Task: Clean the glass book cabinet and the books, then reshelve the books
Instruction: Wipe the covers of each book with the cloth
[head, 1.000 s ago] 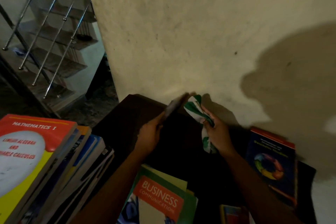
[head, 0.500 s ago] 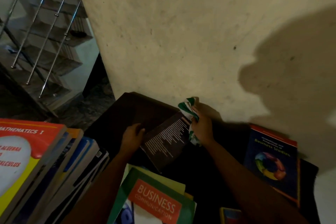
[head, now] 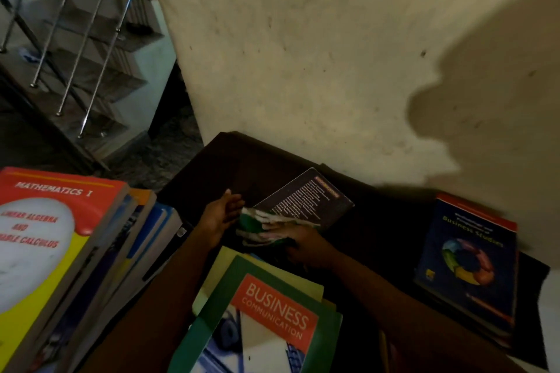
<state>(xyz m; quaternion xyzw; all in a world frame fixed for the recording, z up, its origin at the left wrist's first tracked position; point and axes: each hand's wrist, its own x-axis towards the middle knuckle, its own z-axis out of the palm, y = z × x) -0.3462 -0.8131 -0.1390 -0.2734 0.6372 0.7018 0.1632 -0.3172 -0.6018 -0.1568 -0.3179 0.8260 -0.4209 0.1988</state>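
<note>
While half a second ago the cloth (head: 263,228) sat at the far corner of the dark book (head: 306,200), it is now bunched at the near edge, so the wipe has swept the whole back cover toward 6 o'clock. The right hand (head: 306,247) grips the cloth, motion-blurred. The left hand (head: 219,216), which held the book's side, now stands spread with fingers straight just at its 9 o'clock corner; I cannot tell whether it touches. This cover looks done, and I judge the book is ready to go aside.

It is a thin, matte black paperback printed with fine pale text, lying flat and askew on the dark wooden tabletop (head: 230,160) near the centre of view. The cloth is soft, green-and-white striped, crumpled. A glossy green softcover (head: 272,315) lies at 6 o'clock, a thick blue textbook (head: 466,263) at 4 o'clock, and a slumped stack (head: 60,236) at 8 o'clock.
</note>
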